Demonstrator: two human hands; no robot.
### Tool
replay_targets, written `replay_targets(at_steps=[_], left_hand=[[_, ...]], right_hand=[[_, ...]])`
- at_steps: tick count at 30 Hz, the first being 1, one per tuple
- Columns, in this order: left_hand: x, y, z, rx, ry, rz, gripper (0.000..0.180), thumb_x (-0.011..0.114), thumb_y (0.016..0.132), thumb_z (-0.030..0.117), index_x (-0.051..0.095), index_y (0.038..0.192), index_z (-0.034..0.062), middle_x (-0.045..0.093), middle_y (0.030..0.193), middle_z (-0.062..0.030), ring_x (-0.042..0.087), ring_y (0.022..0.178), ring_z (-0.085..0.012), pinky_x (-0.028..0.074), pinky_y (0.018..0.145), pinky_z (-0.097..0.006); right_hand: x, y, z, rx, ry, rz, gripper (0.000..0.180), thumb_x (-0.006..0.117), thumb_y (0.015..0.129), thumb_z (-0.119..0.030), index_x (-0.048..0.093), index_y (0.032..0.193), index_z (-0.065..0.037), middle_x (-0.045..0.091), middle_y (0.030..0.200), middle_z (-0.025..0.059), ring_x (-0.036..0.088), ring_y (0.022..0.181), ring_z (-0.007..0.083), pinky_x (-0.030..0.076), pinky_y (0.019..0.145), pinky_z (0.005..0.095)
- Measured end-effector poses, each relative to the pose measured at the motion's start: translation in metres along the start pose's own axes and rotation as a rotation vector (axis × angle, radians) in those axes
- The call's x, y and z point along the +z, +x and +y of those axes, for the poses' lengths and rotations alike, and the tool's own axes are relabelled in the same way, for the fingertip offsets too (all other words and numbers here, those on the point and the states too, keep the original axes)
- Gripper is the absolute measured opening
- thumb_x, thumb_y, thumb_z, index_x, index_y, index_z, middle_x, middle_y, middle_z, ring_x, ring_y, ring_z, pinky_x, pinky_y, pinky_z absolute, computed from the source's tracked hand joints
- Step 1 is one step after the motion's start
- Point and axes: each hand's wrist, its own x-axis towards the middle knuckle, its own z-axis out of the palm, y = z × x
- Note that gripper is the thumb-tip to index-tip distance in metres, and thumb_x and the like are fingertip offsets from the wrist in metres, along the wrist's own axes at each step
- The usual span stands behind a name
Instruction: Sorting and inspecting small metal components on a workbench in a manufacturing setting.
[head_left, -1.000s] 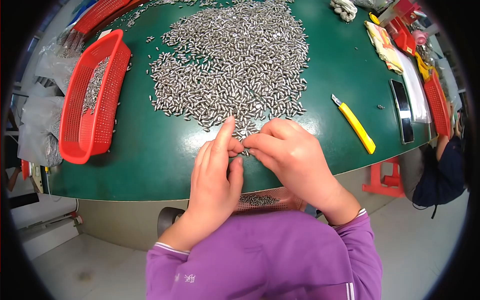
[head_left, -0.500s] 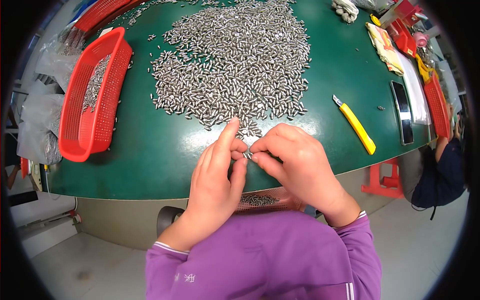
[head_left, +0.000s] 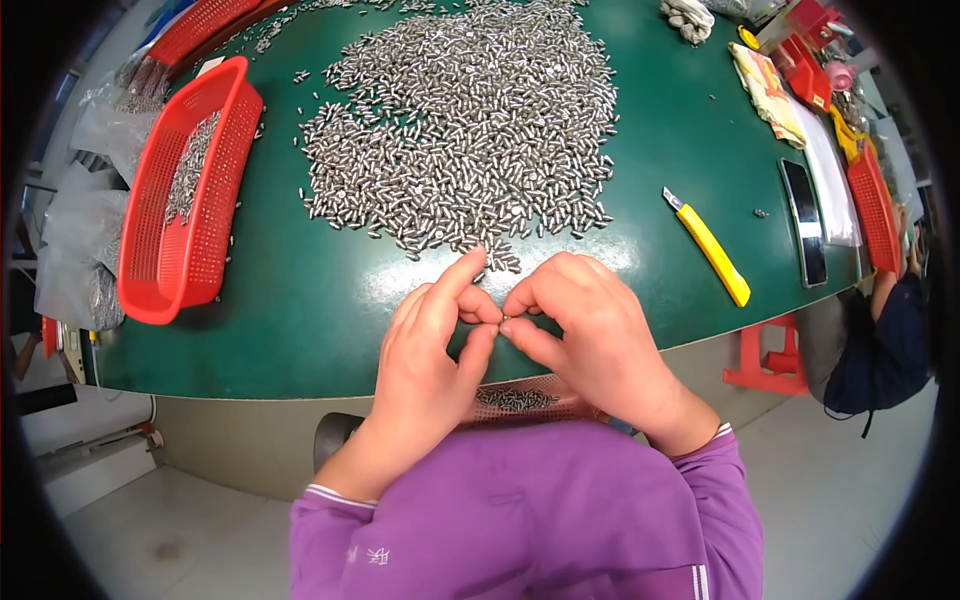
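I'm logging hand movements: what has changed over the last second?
The left hand and right hand have drawn slightly toward the person, the left also rightward, away from the pile of metal pieces. Metal glints between their fingers, mostly hidden; which hand holds it isn't clear. The red basket, yellow cutter and phone stayed put.

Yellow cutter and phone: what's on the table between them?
Head view: tiny metallic bits, too small to count, lie on the green table between the yellow cutter and the phone.
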Motion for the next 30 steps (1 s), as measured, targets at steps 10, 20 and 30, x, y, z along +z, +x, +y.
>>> replay_targets(at_steps=[10,20,30], left_hand=[[0.0,-0.003,0.0,0.007,-0.025,-0.003,0.078,0.069,0.078,-0.012,0.044,0.15,0.0062,0.067,0.097,-0.0043,0.064,0.086,-0.0211,0.05,0.086,-0.038],[0.0,-0.002,-0.004,0.076,-0.037,-0.006,0.08,0.067,0.079,-0.012,0.039,0.153,0.0034,0.065,0.101,-0.0081,0.064,0.085,-0.021,0.052,0.083,-0.036],[-0.001,-0.007,-0.008,0.033,0.018,0.164,0.071,0.058,0.082,-0.014,0.041,0.15,-0.0009,0.061,0.109,-0.0103,0.059,0.096,-0.021,0.05,0.084,-0.032]], right_hand=[[0.002,-0.007,0.001,-0.021,0.042,0.009,0.019,0.075,0.076,-0.005,0.063,0.091,-0.007,0.057,0.09,0.0085,0.058,0.087,0.0314,0.048,0.076,0.0437],[-0.002,-0.006,0.0,-0.022,0.053,-0.017,0.026,0.078,0.075,-0.007,0.064,0.096,-0.007,0.059,0.094,0.0097,0.06,0.092,0.0316,0.049,0.08,0.0434],[-0.002,-0.011,-0.006,-0.096,0.005,-0.141,0.024,0.08,0.078,-0.011,0.069,0.099,-0.009,0.063,0.092,0.0076,0.062,0.087,0.0305,0.051,0.075,0.0414]])
